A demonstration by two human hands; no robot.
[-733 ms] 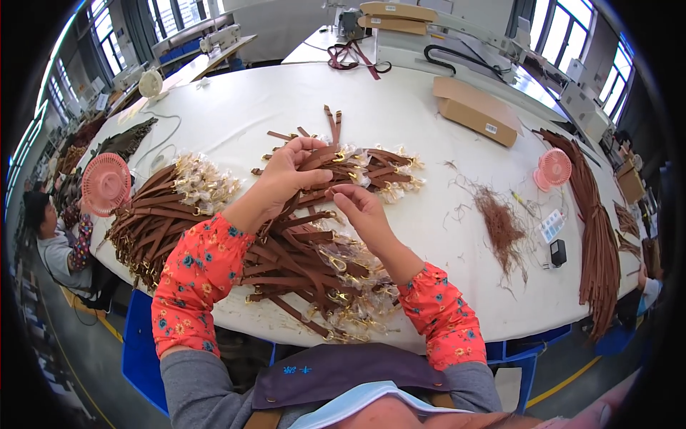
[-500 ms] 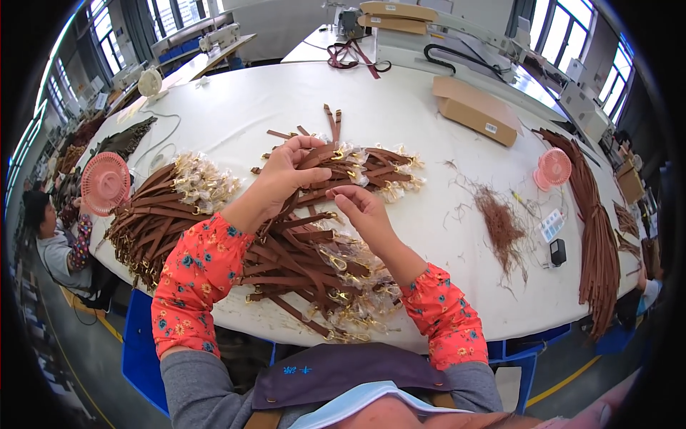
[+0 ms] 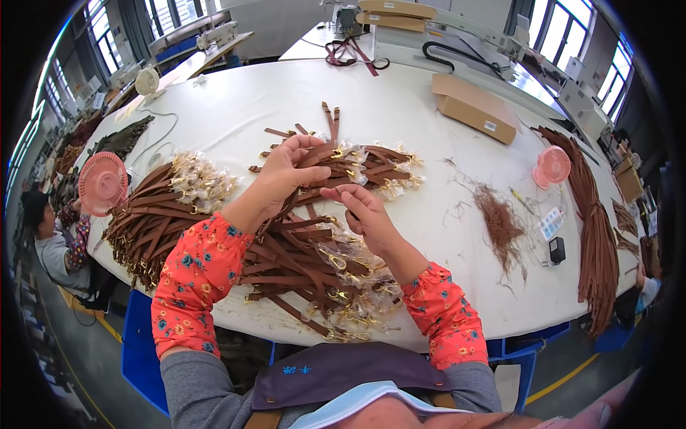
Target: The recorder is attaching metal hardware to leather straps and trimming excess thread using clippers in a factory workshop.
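Observation:
My left hand (image 3: pixel 289 171) is over the middle of the table, thumb and fingers curled round a brown strap (image 3: pixel 291 204) that shows below the palm. Just to its right, my right hand (image 3: pixel 363 211) is closed with thumb and forefinger pinched together. A small dark bit shows by its curled fingers, too small to name. Beneath and nearer me lies a heap of brown straps (image 3: pixel 282 250) with gold-coloured snap hooks in clear plastic wrap. Another bunch of straps (image 3: pixel 389 164) lies beyond the hands, and a large strap pile (image 3: pixel 146 222) is on the left.
Pink fans (image 3: pixel 103 184) (image 3: pixel 552 166) stand left and right. A cardboard box (image 3: pixel 475 114) lies at the far right, above a tangle of brown thread (image 3: pixel 498 225). A black block (image 3: pixel 557 250) and long straps (image 3: pixel 597 243) lie on the right. A co-worker (image 3: pixel 53 236) sits at left.
My right hand has turned slightly, its fingers curling in and the thumb tip shifting a little left toward my left hand. The left hand has stayed almost still.

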